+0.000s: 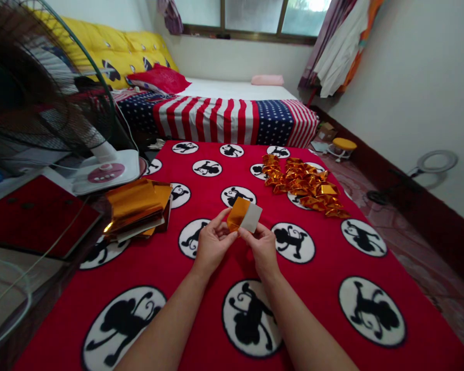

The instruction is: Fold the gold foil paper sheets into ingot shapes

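Between my two hands, above the middle of the red cloth, is a small partly folded piece of gold foil paper; its right part shows a pale back. My left hand pinches the gold side at the lower left. On the pale side, my right hand grips the lower right edge, its thumb near the centre. A stack of flat gold foil sheets lies to the left. Several folded gold foil pieces sit in rows at the right.
An electric fan stands at the left beside a red panel. Beyond the cloth is a bed with a striped, starred cover. A yellow stool and a ring light are on the right, by the wall.
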A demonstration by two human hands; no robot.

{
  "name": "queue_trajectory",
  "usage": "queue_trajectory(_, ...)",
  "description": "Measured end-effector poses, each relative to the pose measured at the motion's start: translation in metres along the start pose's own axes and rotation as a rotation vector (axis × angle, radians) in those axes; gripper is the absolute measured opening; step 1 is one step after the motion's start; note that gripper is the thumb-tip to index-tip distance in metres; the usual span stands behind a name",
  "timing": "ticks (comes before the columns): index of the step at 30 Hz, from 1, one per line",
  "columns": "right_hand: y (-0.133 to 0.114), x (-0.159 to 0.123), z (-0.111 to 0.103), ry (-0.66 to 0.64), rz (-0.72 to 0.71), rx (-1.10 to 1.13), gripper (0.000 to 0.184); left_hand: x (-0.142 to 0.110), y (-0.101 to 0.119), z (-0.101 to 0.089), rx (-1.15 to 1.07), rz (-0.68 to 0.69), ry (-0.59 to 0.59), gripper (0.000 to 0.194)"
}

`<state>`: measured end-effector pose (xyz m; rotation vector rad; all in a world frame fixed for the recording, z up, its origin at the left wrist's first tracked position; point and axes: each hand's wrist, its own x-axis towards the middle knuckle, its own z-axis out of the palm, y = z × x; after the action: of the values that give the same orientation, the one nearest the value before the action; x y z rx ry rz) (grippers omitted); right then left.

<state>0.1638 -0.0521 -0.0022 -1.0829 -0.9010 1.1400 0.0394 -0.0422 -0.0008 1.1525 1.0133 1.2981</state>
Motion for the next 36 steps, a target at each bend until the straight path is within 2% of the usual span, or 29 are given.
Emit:
queue_trajectory(4,-0.005,0.001,-0.001,0.022,0.07,-0.028,0.03,0.0,0.0,-0.002,-0.004,0.006,-0.017,0.085)
queue_trajectory(7,-0.007,0.003,-0.004,-0.009,0.112,-0.053,0.032,-0.001,0.001,-0.003,0.003,-0.025,-0.023,0.089)
queue_trajectory(12,-0.006,0.004,-0.006,-0.019,0.121,-0.069,0.033,-0.001,0.001,-0.004,0.028,-0.048,-0.047,0.092)
queue_trajectory(17,-0.009,0.006,-0.004,-0.004,0.094,-0.038,0.047,-0.002,0.003,-0.004,0.042,-0.008,-0.045,0.092)
queue_trajectory(21,-0.011,0.004,-0.003,-0.029,0.121,-0.029,0.042,-0.002,0.005,-0.002,0.037,0.009,-0.051,0.092)
queue_trajectory(24,-0.01,0.003,-0.004,-0.002,0.138,-0.036,0.038,-0.001,0.003,-0.001,-0.021,-0.039,-0.057,0.093)
queue_trajectory(26,-0.009,0.004,-0.004,0.051,0.13,-0.029,0.036,0.0,0.001,-0.001,-0.084,-0.113,-0.045,0.084)
queue_trajectory(29,-0.009,0.005,-0.004,0.129,0.128,-0.02,0.029,0.001,-0.001,-0.004,-0.135,-0.259,-0.047,0.059)
queue_trajectory(31,-0.01,0.005,-0.004,0.15,0.126,-0.018,0.026,0.0,-0.001,-0.006,-0.095,-0.321,-0.083,0.057)
queue_trajectory(36,-0.011,0.004,-0.004,0.147,0.099,-0.024,0.024,-0.004,0.004,-0.005,0.127,-0.266,-0.149,0.046)
